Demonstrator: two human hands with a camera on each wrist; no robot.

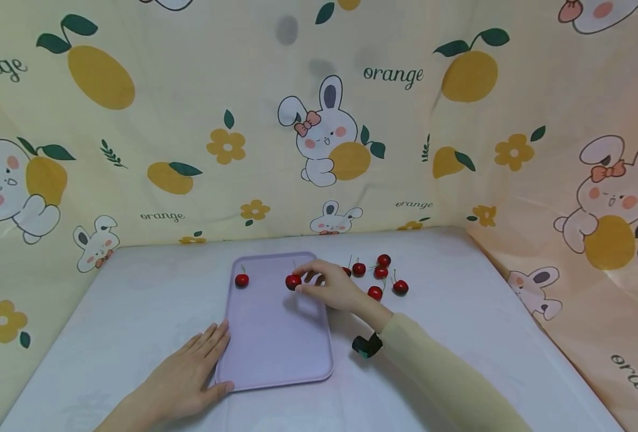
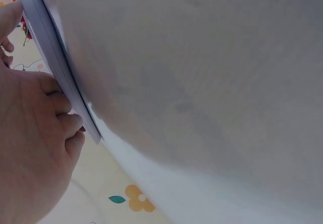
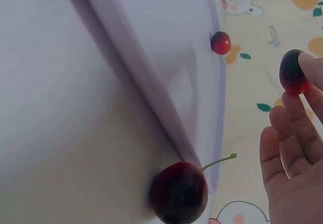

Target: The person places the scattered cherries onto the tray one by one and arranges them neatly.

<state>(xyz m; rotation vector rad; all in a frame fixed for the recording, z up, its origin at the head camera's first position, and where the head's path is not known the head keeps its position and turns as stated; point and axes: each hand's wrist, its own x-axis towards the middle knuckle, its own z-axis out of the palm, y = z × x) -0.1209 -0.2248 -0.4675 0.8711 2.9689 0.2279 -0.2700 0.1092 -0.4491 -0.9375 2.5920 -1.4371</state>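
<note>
A red cherry (image 1: pixel 293 282) is pinched between the thumb and fingertips of my right hand (image 1: pixel 332 288), over the far right part of a lilac tray (image 1: pixel 275 342). The same dark red cherry (image 3: pixel 293 72) shows at my fingertips in the right wrist view. Another cherry (image 1: pixel 242 280), stem up, sits in the tray's far left corner. My left hand (image 1: pixel 189 372) rests at the tray's near left edge, fingers stretched along the rim and thumb on the near corner. In the left wrist view the left hand (image 2: pixel 38 133) lies against the tray's side (image 2: pixel 55 62).
Right of the tray, several cherries (image 1: pixel 380 272) with stems lie loose on the white tabletop (image 1: pixel 448 312). One cherry (image 3: pixel 179 192) looms close beside the tray's rim in the right wrist view. A patterned cloth (image 1: pixel 232 66) hangs behind the table and along its sides.
</note>
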